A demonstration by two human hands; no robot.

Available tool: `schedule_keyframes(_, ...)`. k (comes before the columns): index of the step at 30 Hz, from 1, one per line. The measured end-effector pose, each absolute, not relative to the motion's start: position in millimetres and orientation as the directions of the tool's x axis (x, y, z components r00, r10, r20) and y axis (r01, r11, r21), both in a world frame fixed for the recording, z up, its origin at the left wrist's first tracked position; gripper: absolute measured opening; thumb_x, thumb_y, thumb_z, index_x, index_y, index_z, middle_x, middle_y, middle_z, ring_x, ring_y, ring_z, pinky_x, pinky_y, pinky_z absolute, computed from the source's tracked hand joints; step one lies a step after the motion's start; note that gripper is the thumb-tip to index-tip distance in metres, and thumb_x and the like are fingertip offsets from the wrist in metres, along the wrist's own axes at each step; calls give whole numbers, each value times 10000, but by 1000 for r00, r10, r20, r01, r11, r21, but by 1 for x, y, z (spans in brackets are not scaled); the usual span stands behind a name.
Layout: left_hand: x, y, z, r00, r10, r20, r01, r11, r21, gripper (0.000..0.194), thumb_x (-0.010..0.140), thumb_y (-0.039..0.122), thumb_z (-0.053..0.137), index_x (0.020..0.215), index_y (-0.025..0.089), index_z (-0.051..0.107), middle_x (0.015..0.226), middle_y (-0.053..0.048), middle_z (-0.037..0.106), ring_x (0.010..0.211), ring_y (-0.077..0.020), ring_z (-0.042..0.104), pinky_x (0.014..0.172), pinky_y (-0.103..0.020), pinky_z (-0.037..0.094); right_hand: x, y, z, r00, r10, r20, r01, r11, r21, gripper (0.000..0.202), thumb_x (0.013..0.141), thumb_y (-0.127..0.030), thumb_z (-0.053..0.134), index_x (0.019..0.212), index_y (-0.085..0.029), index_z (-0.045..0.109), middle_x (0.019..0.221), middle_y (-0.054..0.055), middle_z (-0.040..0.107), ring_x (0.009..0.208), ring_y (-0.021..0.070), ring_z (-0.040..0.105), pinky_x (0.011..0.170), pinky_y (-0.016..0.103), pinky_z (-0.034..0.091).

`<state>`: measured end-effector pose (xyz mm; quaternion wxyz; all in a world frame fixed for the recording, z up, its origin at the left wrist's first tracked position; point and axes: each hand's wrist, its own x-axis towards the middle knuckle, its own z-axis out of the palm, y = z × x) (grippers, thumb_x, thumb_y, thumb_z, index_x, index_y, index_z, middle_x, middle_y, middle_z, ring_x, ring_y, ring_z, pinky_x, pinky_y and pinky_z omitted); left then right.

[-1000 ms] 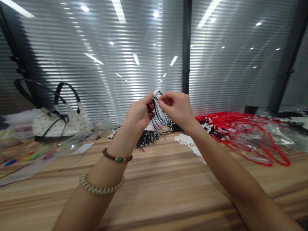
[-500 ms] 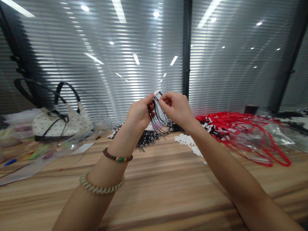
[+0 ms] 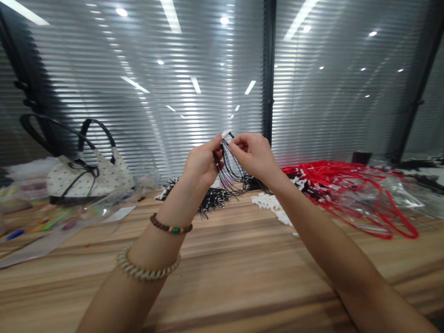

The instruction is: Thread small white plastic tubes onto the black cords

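My left hand is closed on a bundle of thin black cords, which hang in loops between my two hands. A small white piece shows at the tips of my left thumb and fingers. Just to its right, my right hand pinches a black cord that runs to the white piece. Both hands are raised above the table. Behind and below them lies a pile of black cords with shiny tips. To the right of that pile are loose small white pieces.
Red straps with white and black ends lie at the right beside clear plastic bags. A spotted white handbag stands at the left, near a blue pen and a white paper. Blinds hang behind the wooden table.
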<state>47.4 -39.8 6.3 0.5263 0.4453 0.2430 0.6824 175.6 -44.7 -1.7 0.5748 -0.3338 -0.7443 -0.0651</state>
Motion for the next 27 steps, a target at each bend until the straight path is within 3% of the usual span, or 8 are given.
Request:
schedule_keyframes(7,53,-46,7,-85,933,349,-532,-339,776,245,843,162,687,614,156,599,502,27,544,446,-91,480,439,-224,369,178,-33,-2,-148,512,846,436,802,-409,234,833,-200,530,601,-170,548,505,-28,479,535,107,441,520,251,277)
schedule_keyframes(13,58,-48,6,-116,923,366,-554,-366,747,264,841,125,683,589,144,605,498,36,525,444,-79,470,444,-213,381,180,-30,-2,-147,558,817,320,808,-495,286,848,-164,541,565,-177,500,480,-50,396,491,85,382,483,248,217)
schedule_keyframes(22,60,-46,3,-134,899,416,-569,-413,711,254,847,123,675,603,152,610,510,42,520,457,-76,458,455,-200,394,177,-42,2,-124,653,747,120,757,-642,352,865,-120,532,525,-180,465,464,-63,376,457,63,325,456,237,201)
schedule_keyframes(27,61,-48,3,-128,890,437,-580,-425,695,278,848,113,676,579,146,614,502,46,502,448,-71,448,446,-197,386,177,-39,1,-112,615,781,162,786,-596,334,864,-132,541,538,-174,485,481,-55,407,477,66,348,467,230,218)
